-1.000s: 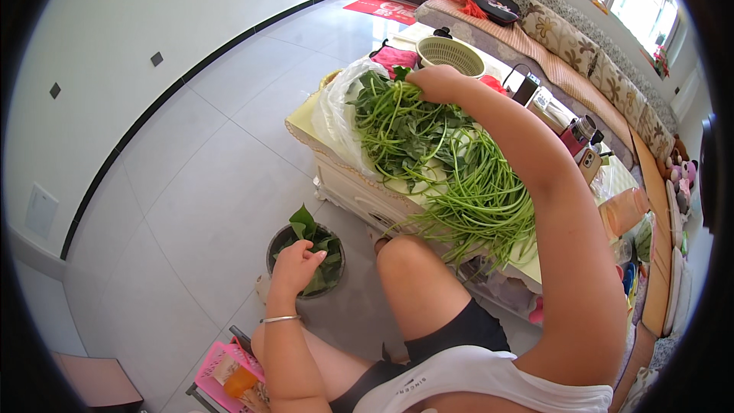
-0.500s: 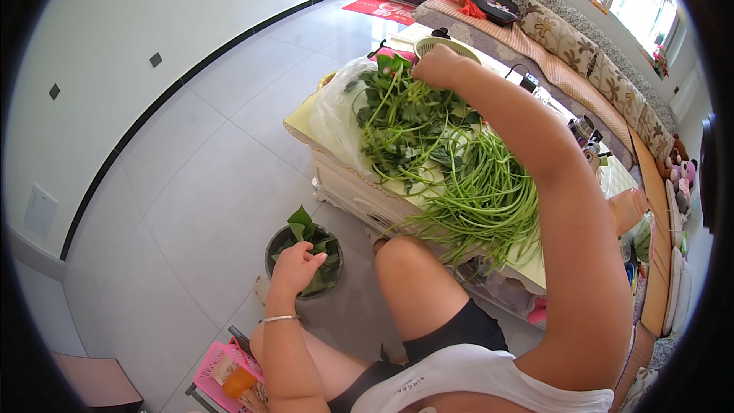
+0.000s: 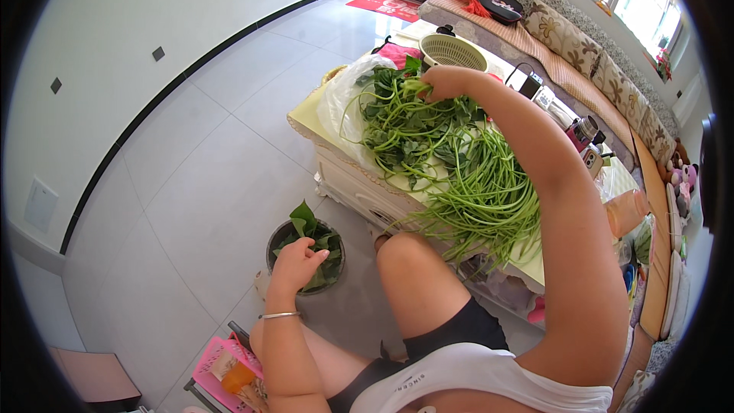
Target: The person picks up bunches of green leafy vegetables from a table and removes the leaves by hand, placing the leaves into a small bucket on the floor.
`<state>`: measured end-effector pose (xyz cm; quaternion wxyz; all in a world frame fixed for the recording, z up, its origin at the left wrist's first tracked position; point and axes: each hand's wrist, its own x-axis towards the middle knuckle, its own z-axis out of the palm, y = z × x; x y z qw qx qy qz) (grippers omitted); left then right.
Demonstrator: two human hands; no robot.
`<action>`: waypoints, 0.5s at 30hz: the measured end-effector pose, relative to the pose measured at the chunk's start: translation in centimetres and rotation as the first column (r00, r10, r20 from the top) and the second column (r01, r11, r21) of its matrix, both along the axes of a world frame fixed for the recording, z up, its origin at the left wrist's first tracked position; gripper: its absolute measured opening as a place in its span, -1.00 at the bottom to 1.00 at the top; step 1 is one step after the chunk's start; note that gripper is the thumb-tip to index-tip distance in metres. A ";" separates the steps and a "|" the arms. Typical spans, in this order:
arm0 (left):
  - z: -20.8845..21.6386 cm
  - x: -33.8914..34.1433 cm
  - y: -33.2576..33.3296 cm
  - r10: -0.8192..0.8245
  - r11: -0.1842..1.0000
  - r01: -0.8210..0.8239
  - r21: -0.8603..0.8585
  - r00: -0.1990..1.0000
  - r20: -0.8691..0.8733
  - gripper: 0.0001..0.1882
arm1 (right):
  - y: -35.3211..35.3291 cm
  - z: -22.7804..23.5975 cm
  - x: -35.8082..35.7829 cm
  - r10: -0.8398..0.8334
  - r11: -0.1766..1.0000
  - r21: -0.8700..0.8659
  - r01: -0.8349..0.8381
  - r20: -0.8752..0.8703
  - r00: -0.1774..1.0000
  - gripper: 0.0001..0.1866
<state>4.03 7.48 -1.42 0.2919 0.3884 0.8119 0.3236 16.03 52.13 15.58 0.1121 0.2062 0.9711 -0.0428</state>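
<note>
My left hand (image 3: 297, 265) is over a dark round bin (image 3: 342, 266) on the floor. Its fingers are closed on a green leaf (image 3: 303, 218) that sticks up past them. More dark leaves fill the bin beneath the hand. My right hand (image 3: 445, 82) reaches to the far side of the low table, its fingers closed on leafy greens (image 3: 405, 118) at the top of the heap. Long, bare-looking green stems (image 3: 489, 191) lie in a bundle nearer me and hang over the table's edge. Beside the heap is a clear plastic bag (image 3: 338, 111).
A pale green slotted basket (image 3: 453, 53) stands beyond my right hand. A thermos (image 3: 583, 131), a phone (image 3: 592, 159) and an orange-tinted cup (image 3: 625, 213) are along the table's right side. Near my left forearm is a pink basket (image 3: 206, 367). A cushioned sofa (image 3: 562, 30) runs behind the table.
My right hand has drawn back slightly from the slotted basket, lower onto the leafy greens, uncovering more of the basket. My left hand stays over the bin.
</note>
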 end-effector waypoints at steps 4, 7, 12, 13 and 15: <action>-0.3 0.0 -0.1 -0.010 1.000 0.010 -0.005 1.000 0.004 -0.49 | -1.8 -0.9 -0.4 0.100 0.994 -0.054 -0.094 0.124 0.987 -0.66; -0.7 -0.1 -0.1 -0.016 1.000 0.016 -0.005 1.000 0.010 -0.49 | -1.5 -0.7 -0.6 0.108 0.991 0.082 -0.103 -0.063 0.992 -0.71; -0.3 -0.1 -0.1 -0.001 1.000 0.001 0.009 1.000 -0.008 -0.49 | -0.1 -1.2 -0.8 0.014 0.999 -0.040 -0.024 -0.239 0.971 -0.70; -0.1 -0.1 -0.3 0.003 1.000 -0.003 0.009 1.000 -0.011 -0.49 | -0.2 -2.1 -1.0 0.001 1.000 -0.029 -0.008 -0.209 0.978 -0.71; 0.0 0.2 0.2 -0.013 1.000 0.013 0.011 1.000 0.005 -0.49 | 0.9 -3.4 -0.9 -0.144 0.978 -0.159 0.135 -0.045 0.989 -0.75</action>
